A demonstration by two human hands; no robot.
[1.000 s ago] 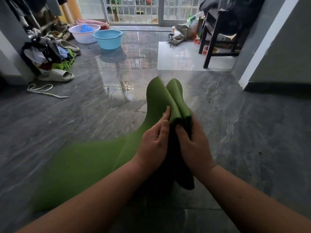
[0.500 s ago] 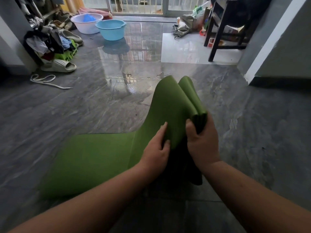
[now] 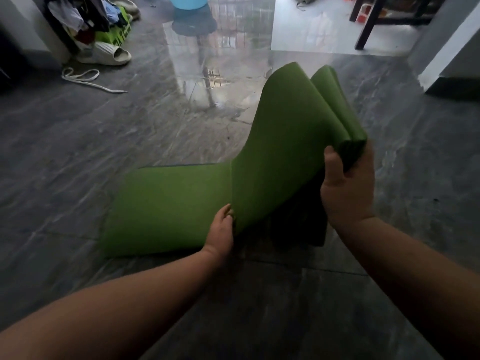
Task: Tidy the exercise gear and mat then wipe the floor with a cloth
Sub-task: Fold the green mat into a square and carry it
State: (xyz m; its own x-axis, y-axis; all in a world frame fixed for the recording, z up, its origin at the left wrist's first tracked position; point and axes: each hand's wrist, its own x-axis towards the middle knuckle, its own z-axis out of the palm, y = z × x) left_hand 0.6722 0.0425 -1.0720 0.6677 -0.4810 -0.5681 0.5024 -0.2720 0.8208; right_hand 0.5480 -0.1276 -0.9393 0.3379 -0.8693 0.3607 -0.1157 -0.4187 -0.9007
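A green exercise mat [image 3: 283, 141] is partly folded and lifted off the grey floor; its left end still lies flat. My right hand [image 3: 346, 188] grips the stacked folds at the raised right side, thumb in front, fingers behind. Lower down, my left hand [image 3: 220, 232] holds the near edge of the rising panel where it leaves the floor; its fingertips are hidden behind the mat. No cloth is in view.
A white slipper [image 3: 109, 54] and a white cord [image 3: 85, 79] lie at the far left by a pile of clothes [image 3: 85, 19]. A blue basin [image 3: 188, 1] stands at the top. Dark chair legs [image 3: 368, 24] rise at the top right, a wall corner [image 3: 446, 61] beside them.
My left hand slid down from the folds to the mat's near lower edge. My right hand carried the folded stack to the right and up, and more of the mat has lifted.
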